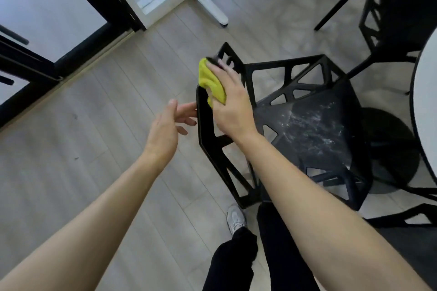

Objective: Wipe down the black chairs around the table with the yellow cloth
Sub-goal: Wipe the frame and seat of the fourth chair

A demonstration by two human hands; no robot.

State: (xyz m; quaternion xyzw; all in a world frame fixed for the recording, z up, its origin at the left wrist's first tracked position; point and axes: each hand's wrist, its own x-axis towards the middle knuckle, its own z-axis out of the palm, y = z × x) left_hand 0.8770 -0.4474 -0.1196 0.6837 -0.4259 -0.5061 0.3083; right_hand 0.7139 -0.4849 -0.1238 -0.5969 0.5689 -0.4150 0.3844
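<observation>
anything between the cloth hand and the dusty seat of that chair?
Nothing visible. The right hand presses the yellow cloth on the black chair's backrest; the smeared seat lies open just beyond it. The left hand hovers outside the backrest.

Pale wood floor [94,106], white stand base [208,4]

Cloth [211,82]: yellow, bunched, we find it pressed on the top edge of the near chair's backrest. Chair [307,125]: black, angular open lattice, seat streaked with whitish smears, beside the table [425,101]. Second chair [397,7]: same, at the far right.
</observation>
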